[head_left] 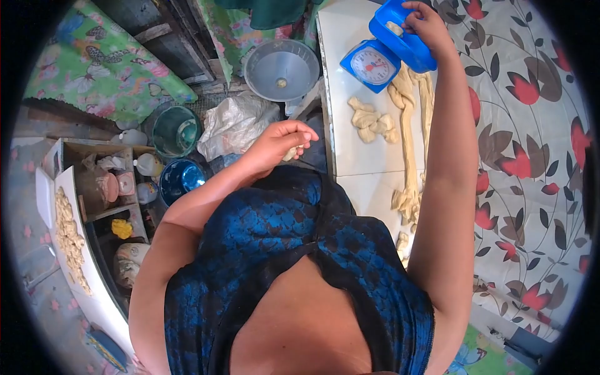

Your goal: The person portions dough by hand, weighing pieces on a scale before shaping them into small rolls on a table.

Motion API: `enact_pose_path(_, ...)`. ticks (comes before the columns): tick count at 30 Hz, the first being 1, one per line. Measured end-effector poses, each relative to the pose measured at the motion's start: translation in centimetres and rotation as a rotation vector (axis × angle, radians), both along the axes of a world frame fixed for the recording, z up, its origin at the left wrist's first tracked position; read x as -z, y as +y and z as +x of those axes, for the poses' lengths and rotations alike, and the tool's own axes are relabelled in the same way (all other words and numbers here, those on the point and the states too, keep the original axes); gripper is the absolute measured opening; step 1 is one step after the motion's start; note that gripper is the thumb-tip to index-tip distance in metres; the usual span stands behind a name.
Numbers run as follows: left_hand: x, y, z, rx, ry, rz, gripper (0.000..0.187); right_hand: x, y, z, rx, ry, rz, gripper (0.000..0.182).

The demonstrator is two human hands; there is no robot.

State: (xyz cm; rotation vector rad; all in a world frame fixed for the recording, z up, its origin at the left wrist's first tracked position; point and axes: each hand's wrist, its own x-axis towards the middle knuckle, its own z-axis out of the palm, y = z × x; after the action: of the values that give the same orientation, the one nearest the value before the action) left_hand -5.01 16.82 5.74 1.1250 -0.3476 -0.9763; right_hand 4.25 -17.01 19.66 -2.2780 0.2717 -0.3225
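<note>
Dough pieces (70, 239) lay in a long heap on a white tray (100, 294) at the far left, beside a cardboard box (100, 181) crowded with small jars. Right of that stood a teal bucket (175, 130) and a blue bowl (181, 178), with a crumpled plastic bag (236, 124) and a grey basin (282, 69) further along. The left hand (278, 142) hovered near the middle, its fingers (300, 134) pinched together around a small lump of dough (290, 153). To the right, the white tabletop (350, 156) carried a knotted dough clump (372, 123) and a long dough rope (409, 134) running from the scale toward the near edge (broken bits trailed at its near end). A blue kitchen scale (378, 59) sat at the far end of that surface. The right hand (428, 25) reached up to the scale's blue pan (400, 37), fingers curled over its rim; another dough bit (394, 27) lay in the pan. A floral cloth (531, 144) covered the far right.
</note>
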Motion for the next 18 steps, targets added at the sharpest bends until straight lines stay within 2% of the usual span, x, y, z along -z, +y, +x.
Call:
enact_pose_path(1,0.1,0.0,0.0,-0.005,0.014,-0.004,0.017,0.2,-1.0,0.5,-0.001,0.002,-0.002,0.030)
enact_pose_path(3,0.1,0.0,0.1,-0.007,0.013,-0.005,0.017,0.7,-2.5,1.3,-0.265,0.162,-0.246,0.047)
enact_pose_path(4,0.1,-0.1,0.2,-0.006,0.012,-0.006,0.017,1.5,-3.0,1.4,-0.277,0.217,-0.352,0.045)
enact_pose_path(8,0.1,-0.3,0.3,0.001,0.013,-0.002,0.017,2.4,-2.9,1.9,-0.315,0.217,-0.362,0.039)
enact_pose_path(10,0.0,-0.3,0.3,0.000,0.003,0.008,0.017,1.9,-2.8,2.1,-0.166,0.182,-0.132,0.031)
enact_pose_path(11,0.0,-0.3,0.4,-0.001,0.003,0.008,0.017,0.9,-1.7,1.6,-0.167,0.182,-0.133,0.031)
enact_pose_path(13,0.1,-0.3,0.5,0.002,0.019,-0.006,0.017,-1.5,1.3,0.0,0.054,0.088,0.236,0.023)
enact_pose_path(15,0.1,-0.3,0.6,0.000,0.015,-0.004,0.017,-1.8,0.7,0.0,0.057,0.017,0.154,0.019)
enact_pose_path(17,0.3,-0.4,0.7,0.001,0.014,-0.001,0.017,-2.0,0.1,-0.3,0.030,-0.046,-0.152,0.018)
enact_pose_path(18,0.3,-0.4,0.7,0.001,0.005,-0.002,0.017,-1.9,-0.3,-0.3,0.032,-0.043,-0.153,0.018)
